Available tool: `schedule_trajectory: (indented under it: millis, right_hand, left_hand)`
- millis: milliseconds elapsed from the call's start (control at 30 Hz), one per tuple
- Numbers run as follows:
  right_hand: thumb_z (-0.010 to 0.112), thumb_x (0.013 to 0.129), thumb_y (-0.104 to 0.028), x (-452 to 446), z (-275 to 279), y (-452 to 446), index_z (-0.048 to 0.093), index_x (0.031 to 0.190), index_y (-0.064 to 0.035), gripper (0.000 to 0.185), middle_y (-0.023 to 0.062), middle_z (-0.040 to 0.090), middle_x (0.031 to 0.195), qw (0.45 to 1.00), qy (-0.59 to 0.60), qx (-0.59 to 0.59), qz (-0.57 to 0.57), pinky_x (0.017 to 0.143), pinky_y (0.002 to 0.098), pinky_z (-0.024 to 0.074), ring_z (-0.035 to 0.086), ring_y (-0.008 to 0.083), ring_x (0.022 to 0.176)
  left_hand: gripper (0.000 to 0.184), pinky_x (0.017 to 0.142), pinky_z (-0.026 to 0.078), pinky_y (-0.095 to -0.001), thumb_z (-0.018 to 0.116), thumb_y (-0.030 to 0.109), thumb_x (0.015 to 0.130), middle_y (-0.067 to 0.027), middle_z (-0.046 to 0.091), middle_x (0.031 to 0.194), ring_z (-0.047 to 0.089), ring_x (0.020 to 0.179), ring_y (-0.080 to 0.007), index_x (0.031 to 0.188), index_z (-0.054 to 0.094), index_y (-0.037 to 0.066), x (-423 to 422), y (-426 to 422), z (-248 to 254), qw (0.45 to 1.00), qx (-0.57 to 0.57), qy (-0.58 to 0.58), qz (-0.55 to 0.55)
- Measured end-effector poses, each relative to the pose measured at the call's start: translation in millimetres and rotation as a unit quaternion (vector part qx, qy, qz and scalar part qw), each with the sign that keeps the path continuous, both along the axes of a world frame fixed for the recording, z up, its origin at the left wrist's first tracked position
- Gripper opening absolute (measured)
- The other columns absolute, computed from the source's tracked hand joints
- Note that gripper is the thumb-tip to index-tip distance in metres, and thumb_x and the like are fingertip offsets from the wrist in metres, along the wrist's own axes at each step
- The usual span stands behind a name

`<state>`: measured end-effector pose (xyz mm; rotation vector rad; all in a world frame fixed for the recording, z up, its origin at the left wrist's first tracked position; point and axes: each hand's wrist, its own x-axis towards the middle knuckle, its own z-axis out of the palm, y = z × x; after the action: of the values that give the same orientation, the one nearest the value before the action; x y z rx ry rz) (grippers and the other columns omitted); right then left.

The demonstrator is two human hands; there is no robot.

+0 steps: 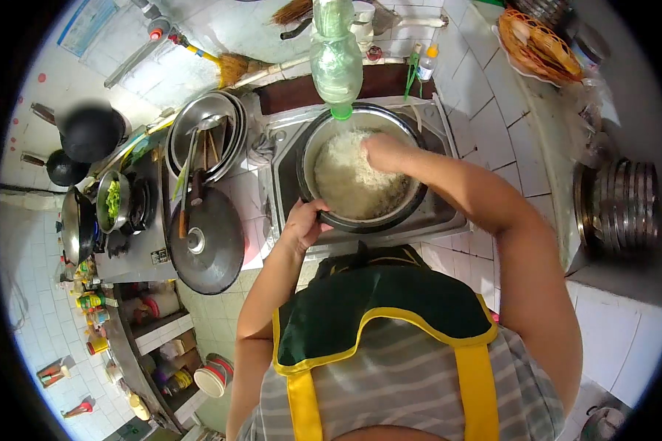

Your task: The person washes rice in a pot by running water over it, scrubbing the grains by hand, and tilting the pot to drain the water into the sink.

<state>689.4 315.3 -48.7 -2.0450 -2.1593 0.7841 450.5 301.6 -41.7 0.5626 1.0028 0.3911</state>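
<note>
A large round pot [307, 158] with a dark rim stands in the steel sink, holding white rice [353, 165] in cloudy water. My left hand [307, 223] grips the pot's near left rim, thumb and fingers closed on it. Inside the pot, my right hand [385, 153] is curled into the rice at the right side; its fingertips are partly hidden. Straight above the pot's far edge hangs a pale green plastic bottle [336, 70], upside down, its green neck pointing at the rice.
The steel sink [287, 187] surrounds the pot. To the left are stacked metal basins [235, 147], a large dark lid [224, 253] and a stove with a pan of chopped greens [113, 200]. A wicker basket [533, 44] and stacked metal plates [625, 209] stand on the right.
</note>
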Motion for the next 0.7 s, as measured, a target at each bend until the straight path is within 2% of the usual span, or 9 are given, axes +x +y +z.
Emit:
schedule_trajectory:
  millis: [33,133,233,400,500,600,633,667,700]
  right_hand:
    - [0.050,0.074,-0.013,-2.5,9.6,13.7,0.059,0.094,-0.0013,0.025,0.0234,0.057,0.096,0.997,-0.010,-0.048,-0.066,0.081,0.0413,0.0426,0.054,0.0342,0.093]
    - [0.051,0.074,-0.016,-52.1,-6.0,33.4,0.057,0.097,-0.0007,0.028,0.0213,0.053,0.106,0.959,-0.013,0.027,-0.280,0.086,0.0421,0.0398,0.047,0.0317,0.106]
    - [0.053,0.073,-0.017,-82.0,-17.2,23.2,0.055,0.103,-0.0027,0.033,0.0190,0.049,0.113,0.999,-0.043,-0.031,-0.004,0.090,0.0419,0.0372,0.041,0.0308,0.113]
    - [0.051,0.073,-0.013,-37.1,14.9,-7.9,0.054,0.108,-0.0061,0.036,0.0160,0.051,0.111,0.912,-0.072,-0.058,0.400,0.092,0.0448,0.0353,0.043,0.0321,0.110]
    - [0.051,0.072,-0.009,-10.5,-48.1,-25.0,0.058,0.101,-0.0040,0.030,0.0130,0.051,0.111,0.941,-0.114,-0.055,0.313,0.093,0.0467,0.0346,0.043,0.0310,0.109]
    - [0.055,0.071,-0.008,-56.1,12.3,-34.1,0.059,0.101,-0.0044,0.031,0.0124,0.051,0.111,0.951,-0.013,-0.107,0.290,0.095,0.0453,0.0329,0.044,0.0304,0.109]
    - [0.056,0.071,-0.009,-70.8,7.0,-17.3,0.058,0.104,-0.0078,0.033,0.0117,0.049,0.114,0.908,-0.152,-0.128,0.370,0.096,0.0446,0.0319,0.044,0.0298,0.109]
    - [0.052,0.074,-0.008,-60.4,-16.0,-7.8,0.055,0.109,-0.0099,0.035,0.0112,0.048,0.116,0.917,-0.167,-0.029,0.361,0.095,0.0459,0.0319,0.044,0.0309,0.109]
    - [0.051,0.075,-0.012,-43.9,-7.1,-6.3,0.060,0.100,-0.0090,0.027,0.0112,0.052,0.108,0.945,-0.119,0.034,0.304,0.091,0.0462,0.0360,0.048,0.0307,0.102]
  left_hand:
    - [0.027,0.056,0.052,-0.0354,0.052,-0.001,0.071,-0.0077,0.057,0.086,0.059,0.072,-0.0204,0.098,0.050,0.004,0.2,-0.6,1.1,1.000,-0.001,-0.002,-0.003]
    - [0.028,0.056,0.052,-0.0353,0.052,-0.001,0.071,-0.0079,0.057,0.085,0.058,0.070,-0.0202,0.098,0.049,0.004,2.7,-2.3,-0.5,1.000,-0.005,-0.007,-0.004]
    - [0.028,0.055,0.052,-0.0356,0.052,-0.002,0.070,-0.0085,0.056,0.084,0.058,0.069,-0.0202,0.098,0.047,0.003,2.5,2.6,-10.0,1.000,0.004,-0.011,0.010]
    - [0.029,0.052,0.052,-0.0361,0.051,-0.002,0.070,-0.0090,0.056,0.084,0.058,0.068,-0.0206,0.098,0.045,0.003,-8.4,5.2,-12.5,0.999,-0.009,-0.006,0.040]
    - [0.030,0.049,0.051,-0.0341,0.051,-0.003,0.070,-0.0089,0.055,0.084,0.058,0.069,-0.0205,0.099,0.045,0.004,-11.3,3.2,-8.3,0.998,0.017,0.022,0.058]
    - [0.021,0.056,0.052,-0.0394,0.052,-0.003,0.069,-0.0102,0.054,0.079,0.057,0.067,-0.0232,0.089,0.047,0.000,-3.1,-3.5,-0.1,0.996,0.037,0.040,0.070]
    - [0.025,0.053,0.051,-0.0371,0.052,-0.003,0.069,-0.0092,0.054,0.080,0.057,0.067,-0.0218,0.093,0.046,0.002,-1.4,-5.9,1.7,0.997,0.025,0.034,0.067]
    - [0.028,0.051,0.050,-0.0347,0.052,-0.002,0.070,-0.0082,0.055,0.082,0.057,0.066,-0.0204,0.096,0.046,0.004,0.4,-5.9,3.2,0.997,0.014,0.027,0.065]
    - [0.032,0.048,0.050,-0.0323,0.052,-0.002,0.070,-0.0072,0.055,0.083,0.057,0.066,-0.0191,0.100,0.045,0.006,1.4,-4.8,4.1,0.998,0.006,0.019,0.063]
